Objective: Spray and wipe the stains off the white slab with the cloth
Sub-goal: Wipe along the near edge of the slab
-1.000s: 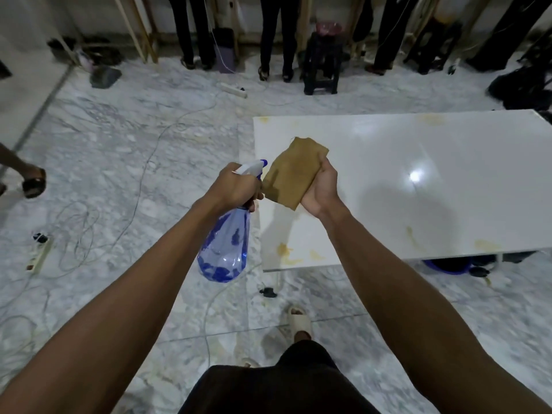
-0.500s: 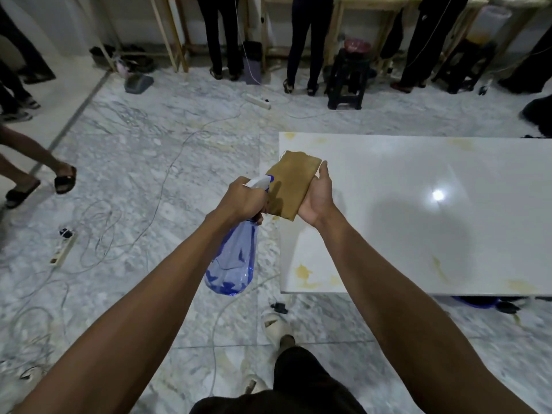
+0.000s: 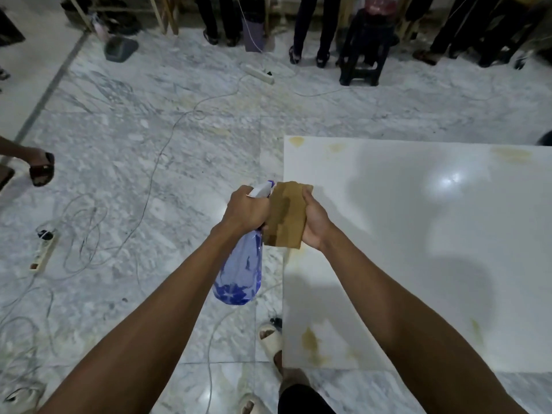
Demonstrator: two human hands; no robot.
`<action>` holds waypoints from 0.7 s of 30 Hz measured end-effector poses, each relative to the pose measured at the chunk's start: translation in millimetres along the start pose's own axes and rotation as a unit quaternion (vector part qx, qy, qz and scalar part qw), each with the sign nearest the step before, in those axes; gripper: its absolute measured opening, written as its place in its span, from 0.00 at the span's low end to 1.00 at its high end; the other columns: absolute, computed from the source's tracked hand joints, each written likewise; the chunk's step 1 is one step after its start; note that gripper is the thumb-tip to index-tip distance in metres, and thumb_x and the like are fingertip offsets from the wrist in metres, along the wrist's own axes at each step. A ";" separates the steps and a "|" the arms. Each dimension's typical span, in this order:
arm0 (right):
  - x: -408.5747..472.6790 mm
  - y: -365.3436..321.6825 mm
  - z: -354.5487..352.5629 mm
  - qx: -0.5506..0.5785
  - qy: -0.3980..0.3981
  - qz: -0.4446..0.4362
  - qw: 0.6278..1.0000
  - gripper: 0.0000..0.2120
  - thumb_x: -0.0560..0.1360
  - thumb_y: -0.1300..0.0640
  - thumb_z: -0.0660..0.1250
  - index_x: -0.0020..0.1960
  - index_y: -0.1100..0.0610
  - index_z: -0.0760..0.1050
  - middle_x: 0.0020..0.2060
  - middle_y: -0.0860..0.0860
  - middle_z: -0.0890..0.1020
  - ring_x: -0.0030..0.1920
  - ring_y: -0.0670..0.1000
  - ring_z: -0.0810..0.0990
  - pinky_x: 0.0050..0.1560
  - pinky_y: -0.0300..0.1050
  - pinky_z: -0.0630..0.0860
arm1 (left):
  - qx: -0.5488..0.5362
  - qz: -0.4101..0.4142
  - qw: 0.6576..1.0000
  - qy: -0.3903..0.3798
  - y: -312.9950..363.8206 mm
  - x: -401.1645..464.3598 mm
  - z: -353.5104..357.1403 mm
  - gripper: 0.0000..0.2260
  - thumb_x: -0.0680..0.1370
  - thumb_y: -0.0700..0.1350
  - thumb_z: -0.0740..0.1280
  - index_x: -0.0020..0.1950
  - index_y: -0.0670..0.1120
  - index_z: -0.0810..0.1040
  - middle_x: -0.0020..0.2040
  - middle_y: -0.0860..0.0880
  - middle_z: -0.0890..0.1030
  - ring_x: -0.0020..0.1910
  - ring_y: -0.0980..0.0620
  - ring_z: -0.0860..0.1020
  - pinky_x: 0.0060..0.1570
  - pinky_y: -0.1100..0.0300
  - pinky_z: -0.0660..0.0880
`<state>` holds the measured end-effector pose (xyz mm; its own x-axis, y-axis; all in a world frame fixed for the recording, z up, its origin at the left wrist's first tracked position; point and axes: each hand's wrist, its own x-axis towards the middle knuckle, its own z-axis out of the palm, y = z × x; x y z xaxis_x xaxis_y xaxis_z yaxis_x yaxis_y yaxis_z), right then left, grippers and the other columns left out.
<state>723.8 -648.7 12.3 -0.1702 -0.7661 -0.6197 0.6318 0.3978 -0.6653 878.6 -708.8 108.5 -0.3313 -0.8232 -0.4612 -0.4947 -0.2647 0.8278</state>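
Note:
My left hand grips the neck of a blue spray bottle with a white nozzle, which points at the cloth. My right hand holds up a folded brown cloth right beside the nozzle; a darker wet patch shows on the cloth. Both hands hover at the left edge of the white slab. Yellow stains mark the slab's near left corner, and fainter ones lie along its far edge.
Cables and a power strip lie on the marble floor at left. Several people stand along the far wall beside a dark stool. Another person's sandalled foot is at far left. My own sandalled foot is by the slab's corner.
The view has shifted, so the slab now sits lower and further right in frame. My hands stay together, and a darker wet patch has appeared on the cloth.

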 end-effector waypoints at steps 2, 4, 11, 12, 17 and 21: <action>25.9 -21.4 -8.4 -0.069 0.026 0.018 0.997 0.30 0.82 0.36 0.51 0.68 0.56 0.75 0.58 0.57 0.84 0.57 0.57 0.83 0.61 0.56 0.78 | -0.007 0.003 1.000 -0.005 12.5 29.5 -0.7 0.12 0.79 0.46 0.66 0.40 0.40 0.77 0.36 0.39 0.78 0.30 0.44 0.75 0.28 0.59 0.74; 57.6 -56.8 -12.6 -0.166 0.071 0.001 0.984 0.25 0.83 0.38 0.51 0.61 0.54 0.77 0.50 0.54 0.84 0.49 0.54 0.84 0.50 0.49 0.81 | -0.006 0.005 1.000 -0.005 23.7 59.9 -5.6 0.09 0.80 0.42 0.65 0.42 0.40 0.78 0.38 0.38 0.78 0.28 0.44 0.73 0.24 0.63 0.72; 212.5 -192.8 -16.8 -0.619 0.120 -0.244 0.737 0.27 0.82 0.38 0.48 0.74 0.51 0.67 0.66 0.56 0.78 0.65 0.59 0.76 0.66 0.53 0.67 | -0.004 0.028 0.999 0.020 30.6 134.2 -26.4 0.08 0.77 0.33 0.63 0.39 0.38 0.77 0.40 0.36 0.78 0.34 0.42 0.74 0.24 0.61 0.72; 235.0 -196.0 -21.9 -0.681 0.135 -0.234 0.680 0.26 0.84 0.41 0.47 0.75 0.53 0.66 0.68 0.58 0.76 0.67 0.60 0.74 0.68 0.55 0.64 | 0.000 0.024 0.999 0.024 24.0 143.3 -27.1 0.09 0.77 0.32 0.63 0.38 0.37 0.77 0.40 0.35 0.78 0.34 0.42 0.76 0.24 0.61 0.72; 287.4 -140.0 -43.1 -0.805 0.125 -0.132 0.564 0.29 0.83 0.38 0.43 0.81 0.48 0.48 0.81 0.55 0.50 0.80 0.60 0.49 0.75 0.70 0.44 | 0.008 0.025 0.999 0.025 6.3 158.2 -34.0 0.07 0.74 0.33 0.64 0.43 0.29 0.78 0.45 0.27 0.80 0.31 0.42 0.75 0.27 0.57 0.73; 277.4 -142.1 -27.9 -0.781 0.173 -0.183 0.572 0.29 0.83 0.38 0.42 0.81 0.45 0.44 0.82 0.50 0.45 0.81 0.57 0.42 0.74 0.71 0.36 | -0.004 0.023 0.999 0.032 -0.3 160.2 -39.8 0.08 0.78 0.35 0.65 0.46 0.30 0.79 0.45 0.30 0.82 0.37 0.29 0.79 0.29 0.55 0.75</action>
<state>565.7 -903.7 -76.7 -0.3846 -0.9044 -0.1849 -0.8939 0.4148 -0.1699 857.6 -860.6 47.1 -0.3019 -0.8647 -0.4014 -0.4735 -0.2294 0.8504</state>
